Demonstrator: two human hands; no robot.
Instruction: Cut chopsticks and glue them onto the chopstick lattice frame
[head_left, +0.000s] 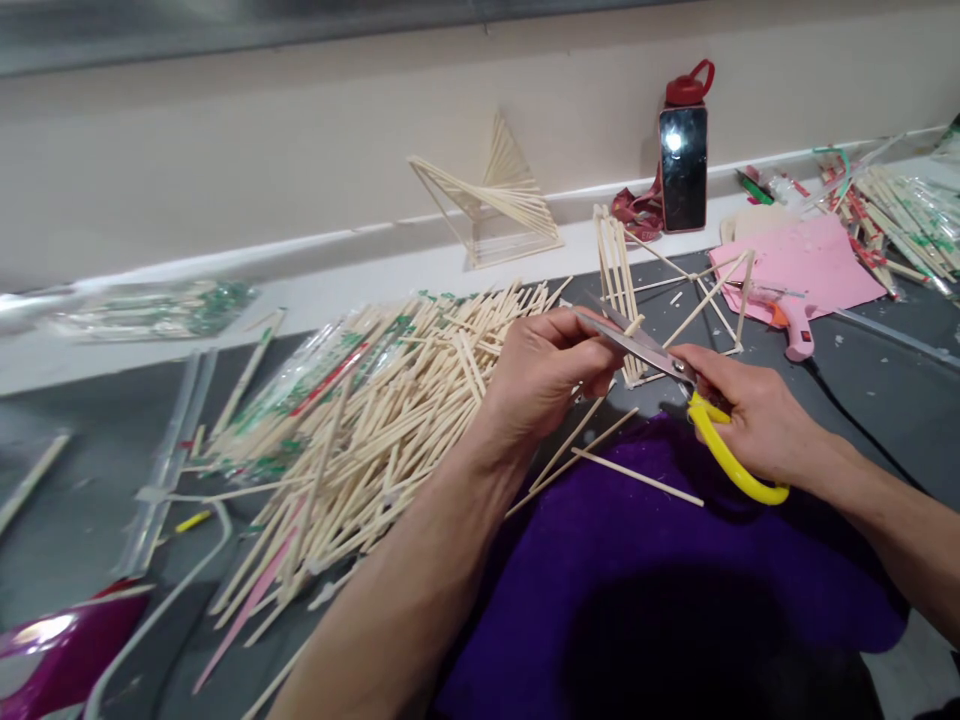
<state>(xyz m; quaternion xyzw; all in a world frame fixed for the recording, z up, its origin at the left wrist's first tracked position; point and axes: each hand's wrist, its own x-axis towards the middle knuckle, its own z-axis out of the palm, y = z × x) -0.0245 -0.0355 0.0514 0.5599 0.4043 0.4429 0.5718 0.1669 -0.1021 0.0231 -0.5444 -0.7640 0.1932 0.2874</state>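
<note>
Pale thin wooden stick point(636, 325) sits between steel blades of yellow-handled scissors point(652, 352), over the dark grey bench point(900, 400) — looks like a trimming step. Left hand point(536, 375): grip narrow, pinching the stick. Right hand point(772, 420): grip around smooth, curved handles. Cut calls for steady stick, fingertips clear — angular pale stick frame point(616, 265) behind, straight loose sticks point(420, 400) heaped at left.

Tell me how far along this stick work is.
The twisted stick frame by the wall looks finished. The right hand holds scissors, their blades at a short stick in the left hand. The frame on the table looks partly built: its right side is sparse, so sticks from the loose pile may be needed.
</note>
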